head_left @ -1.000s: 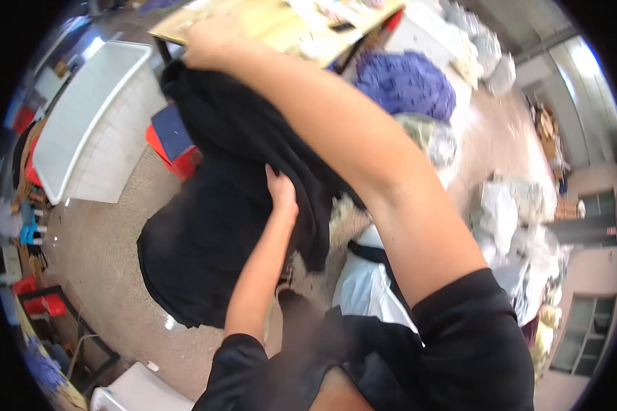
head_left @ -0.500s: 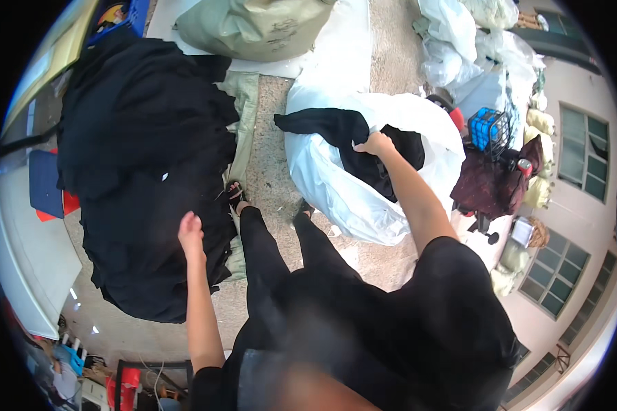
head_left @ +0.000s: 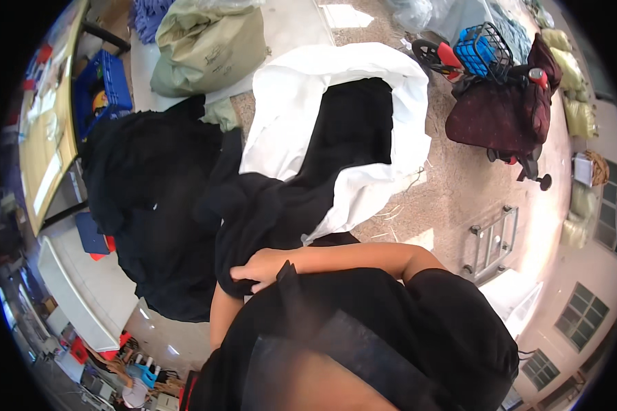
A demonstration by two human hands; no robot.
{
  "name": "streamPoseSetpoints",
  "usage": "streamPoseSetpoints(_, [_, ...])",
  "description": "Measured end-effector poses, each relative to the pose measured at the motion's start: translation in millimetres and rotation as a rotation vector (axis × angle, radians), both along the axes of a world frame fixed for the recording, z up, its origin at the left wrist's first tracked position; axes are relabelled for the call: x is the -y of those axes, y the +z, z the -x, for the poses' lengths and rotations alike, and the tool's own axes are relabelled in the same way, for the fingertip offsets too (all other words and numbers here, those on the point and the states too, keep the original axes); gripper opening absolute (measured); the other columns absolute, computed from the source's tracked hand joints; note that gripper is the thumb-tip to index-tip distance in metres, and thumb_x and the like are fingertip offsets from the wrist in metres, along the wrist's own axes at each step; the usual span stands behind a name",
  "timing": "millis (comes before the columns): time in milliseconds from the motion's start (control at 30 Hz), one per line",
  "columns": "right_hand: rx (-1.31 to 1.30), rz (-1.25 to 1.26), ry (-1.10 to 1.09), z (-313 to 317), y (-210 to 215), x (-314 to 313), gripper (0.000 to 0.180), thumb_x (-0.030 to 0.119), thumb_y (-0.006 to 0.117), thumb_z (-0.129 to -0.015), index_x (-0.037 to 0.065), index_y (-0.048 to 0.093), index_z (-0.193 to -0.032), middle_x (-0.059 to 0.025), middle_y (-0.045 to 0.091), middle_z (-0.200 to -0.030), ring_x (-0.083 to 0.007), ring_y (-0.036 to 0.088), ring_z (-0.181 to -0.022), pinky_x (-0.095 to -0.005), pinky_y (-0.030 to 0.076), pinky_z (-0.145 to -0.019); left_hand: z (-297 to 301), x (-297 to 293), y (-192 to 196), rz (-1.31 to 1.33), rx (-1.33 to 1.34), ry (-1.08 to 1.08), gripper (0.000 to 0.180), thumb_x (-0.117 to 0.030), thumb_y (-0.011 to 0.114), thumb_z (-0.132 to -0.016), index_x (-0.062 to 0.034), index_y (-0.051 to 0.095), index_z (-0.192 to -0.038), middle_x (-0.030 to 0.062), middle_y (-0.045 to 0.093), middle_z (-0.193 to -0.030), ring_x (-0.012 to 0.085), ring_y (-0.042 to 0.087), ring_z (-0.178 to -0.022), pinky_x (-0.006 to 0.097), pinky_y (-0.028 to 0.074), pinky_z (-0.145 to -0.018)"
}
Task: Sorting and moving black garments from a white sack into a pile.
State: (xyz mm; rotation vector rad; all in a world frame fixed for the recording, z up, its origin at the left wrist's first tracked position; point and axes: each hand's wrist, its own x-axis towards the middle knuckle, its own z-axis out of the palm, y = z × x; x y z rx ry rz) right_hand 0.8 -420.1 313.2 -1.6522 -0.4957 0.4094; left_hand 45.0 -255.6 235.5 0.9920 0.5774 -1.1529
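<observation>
My right hand (head_left: 264, 266) reaches across my front, its fingers closed on a bunched black cloth (head_left: 271, 212). That cloth drapes over the place where my left hand would be, so only the left forearm shows and the fingers are hidden. From there the black fabric stretches toward a wide-mouthed white sack (head_left: 277, 96). More black cloth (head_left: 356, 127) lies inside the sack. On the left, a large heap of black cloth (head_left: 151, 192) spreads over the floor, touching or close beside the held cloth; the border between them is hard to make out.
A stuffed green-beige sack (head_left: 212, 48) stands beyond the heap. At far left are a blue crate (head_left: 103, 92) and a wooden-topped table (head_left: 48, 144). A scooter with a maroon cover (head_left: 500, 113) and a metal frame trolley (head_left: 493, 240) stand to the right.
My right hand has come from the white sack back toward my body, now with bunched black cloth. My left hand has gone from above the heap to under the cloth. The view has shifted.
</observation>
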Motion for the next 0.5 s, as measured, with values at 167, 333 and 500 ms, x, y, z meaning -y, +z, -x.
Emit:
streamPoseSetpoints(167, [-0.076,-0.271,0.070,34.3,63.3,99.9,0.032,0.029,0.062,-0.086,0.002,0.062,-0.101,-0.0118,0.066,-0.086,-0.0223,0.064,-0.081,-0.0322,0.049,-0.071,-30.1,-9.1,48.8,-0.018,0.074,-0.131,0.044,-0.041,0.050,-0.093,-0.0041,0.055,-0.116,0.0108,0.064,-0.099,0.0200,0.063,-0.087,0.034,0.050,-0.079])
streamPoseSetpoints(333, [-0.234,-0.342,-0.545,38.5,71.7,196.5,0.025,0.001,0.058,-0.080,0.002,0.058,-0.105,-0.0061,0.062,-0.098,-0.0128,0.059,-0.093,-0.0273,0.046,-0.082,-10.3,-64.2,132.2,-0.058,0.178,-0.217,0.044,-0.041,0.049,-0.094,-0.0040,0.055,-0.117,0.0108,0.064,-0.101,0.0203,0.062,-0.088,0.034,0.049,-0.080])
streamPoseSetpoints(500, [-0.065,-0.294,-0.081,-0.7,111.5,151.4,0.053,0.008,0.063,-0.077,0.005,0.048,-0.128,-0.0074,0.052,-0.121,-0.0180,0.049,-0.110,-0.0317,0.037,-0.098,-114.5,44.2,144.9,-0.052,0.246,-0.254,0.044,-0.040,0.047,-0.094,-0.0039,0.054,-0.117,0.0108,0.063,-0.102,0.0207,0.061,-0.090,0.034,0.049,-0.081])
